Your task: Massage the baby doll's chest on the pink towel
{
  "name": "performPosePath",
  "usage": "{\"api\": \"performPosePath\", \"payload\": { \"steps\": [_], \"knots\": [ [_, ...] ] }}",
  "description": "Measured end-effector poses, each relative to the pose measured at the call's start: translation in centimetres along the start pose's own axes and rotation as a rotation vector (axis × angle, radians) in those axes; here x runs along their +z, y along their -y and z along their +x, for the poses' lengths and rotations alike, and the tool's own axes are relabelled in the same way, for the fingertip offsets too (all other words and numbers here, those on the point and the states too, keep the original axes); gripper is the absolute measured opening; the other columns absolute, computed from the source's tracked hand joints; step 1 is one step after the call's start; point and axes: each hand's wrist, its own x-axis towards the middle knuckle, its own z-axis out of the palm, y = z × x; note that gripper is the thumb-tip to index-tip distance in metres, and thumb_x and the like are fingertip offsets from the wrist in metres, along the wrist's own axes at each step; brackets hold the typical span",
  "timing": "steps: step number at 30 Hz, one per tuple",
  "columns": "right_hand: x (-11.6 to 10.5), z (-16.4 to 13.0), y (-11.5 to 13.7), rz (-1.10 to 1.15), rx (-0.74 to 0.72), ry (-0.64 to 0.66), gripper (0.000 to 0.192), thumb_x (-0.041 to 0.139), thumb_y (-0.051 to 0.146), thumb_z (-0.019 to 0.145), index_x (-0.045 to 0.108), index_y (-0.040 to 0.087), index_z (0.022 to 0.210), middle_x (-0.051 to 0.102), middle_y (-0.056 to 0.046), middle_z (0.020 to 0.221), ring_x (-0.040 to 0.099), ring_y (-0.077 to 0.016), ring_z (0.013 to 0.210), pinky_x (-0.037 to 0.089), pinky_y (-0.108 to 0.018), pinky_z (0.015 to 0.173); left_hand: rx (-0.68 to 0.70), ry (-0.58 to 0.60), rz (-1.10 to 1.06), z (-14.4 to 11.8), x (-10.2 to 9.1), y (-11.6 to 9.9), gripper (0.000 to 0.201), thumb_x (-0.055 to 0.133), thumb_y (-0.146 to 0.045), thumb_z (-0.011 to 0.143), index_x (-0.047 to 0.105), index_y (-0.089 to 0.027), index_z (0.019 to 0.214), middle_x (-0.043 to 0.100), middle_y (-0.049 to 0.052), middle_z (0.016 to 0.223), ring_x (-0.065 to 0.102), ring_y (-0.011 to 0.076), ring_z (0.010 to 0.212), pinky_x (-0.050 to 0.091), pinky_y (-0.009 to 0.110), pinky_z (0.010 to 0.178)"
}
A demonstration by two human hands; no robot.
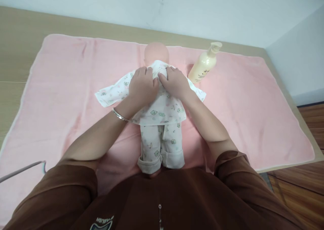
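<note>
A baby doll (156,53) lies on a pink towel (71,85) with its head away from me, dressed in a white printed top (164,108) and matching trousers (162,145). My left hand (142,85) rests on the doll's left shoulder and chest, fingers pinching the top near the collar. My right hand (174,82) lies beside it on the other shoulder, also gripping the collar fabric. The two hands almost touch at the neckline. A silver bangle (120,115) circles my left wrist.
A cream pump bottle (204,65) lies tilted on the towel just right of the doll's head. The towel covers a wooden table (15,37) against a pale wall. The table's right edge (301,118) drops to a wood floor. A thin grey cord (22,169) lies at lower left.
</note>
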Motion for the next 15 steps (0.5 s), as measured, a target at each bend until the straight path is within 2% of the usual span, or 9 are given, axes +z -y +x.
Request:
{"api": "performPosePath", "payload": {
  "steps": [2, 4, 6, 9, 12, 15],
  "knots": [
    [0.1, -0.6, 0.6, -0.079, -0.043, -0.039, 0.048, 0.036, 0.037, 0.107, 0.064, 0.003, 0.125, 0.069, -0.022, 0.127, 0.06, -0.0383, 0.127, 0.045, -0.052, 0.115, -0.053, 0.041, -0.025, 1.1, 0.3, 1.1, 0.037, 0.039, -0.037, 0.099, 0.063, -0.014, 0.117, 0.066, 0.021, 0.12, 0.059, 0.0391, 0.126, 0.045, 0.055, 0.114],
    [0.0, -0.7, 0.8, -0.093, -0.063, -0.034, 0.045, 0.039, 0.036, 0.106, 0.066, 0.004, 0.121, 0.072, -0.022, 0.12, 0.064, -0.0378, 0.12, 0.049, -0.051, 0.109, -0.082, 0.033, -0.053, 1.9, 0.8, 2.1, 0.038, 0.039, -0.043, 0.099, 0.064, -0.018, 0.111, 0.069, 0.019, 0.112, 0.063, 0.0377, 0.117, 0.049, 0.055, 0.108],
    [-0.1, -0.1, 0.3, -0.025, -0.04, 0.011, 0.048, 0.04, 0.044, 0.105, 0.068, 0.007, 0.12, 0.075, -0.02, 0.115, 0.068, -0.0374, 0.114, 0.054, -0.05, 0.102, -0.061, -0.03, -0.058, 1.8, 1.2, 2.2, 0.039, 0.037, -0.045, 0.1, 0.064, -0.019, 0.112, 0.069, 0.018, 0.113, 0.062, 0.0366, 0.118, 0.048, 0.055, 0.109],
    [-0.3, 1.2, -0.9, 0.074, 0.009, 0.075, 0.058, 0.039, 0.057, 0.104, 0.069, 0.011, 0.121, 0.075, -0.018, 0.118, 0.069, -0.0374, 0.113, 0.056, -0.049, 0.096, 0.012, -0.118, -0.018, 0.4, 1.4, 0.8, 0.04, 0.034, -0.039, 0.102, 0.059, -0.017, 0.124, 0.065, 0.02, 0.125, 0.056, 0.0379, 0.129, 0.041, 0.057, 0.116],
    [-0.4, 0.8, -0.7, 0.015, -0.001, 0.048, 0.06, 0.036, 0.054, 0.106, 0.067, 0.006, 0.125, 0.073, -0.021, 0.122, 0.068, -0.0387, 0.118, 0.054, -0.051, 0.103, 0.042, -0.103, -0.009, -0.3, 1.1, 0.1, 0.041, 0.034, -0.034, 0.101, 0.057, -0.013, 0.127, 0.061, 0.023, 0.13, 0.052, 0.0398, 0.134, 0.038, 0.058, 0.119],
    [-0.1, -1.3, 1.1, -0.108, -0.075, -0.014, 0.055, 0.033, 0.036, 0.109, 0.056, -0.001, 0.141, 0.065, -0.025, 0.137, 0.059, -0.0403, 0.134, 0.044, -0.054, 0.117, 0.004, -0.022, -0.075, 0.8, 1.1, 1.5, 0.033, 0.037, -0.033, 0.097, 0.062, -0.016, 0.11, 0.065, 0.02, 0.113, 0.058, 0.0394, 0.122, 0.044, 0.058, 0.112]
  ]
}}
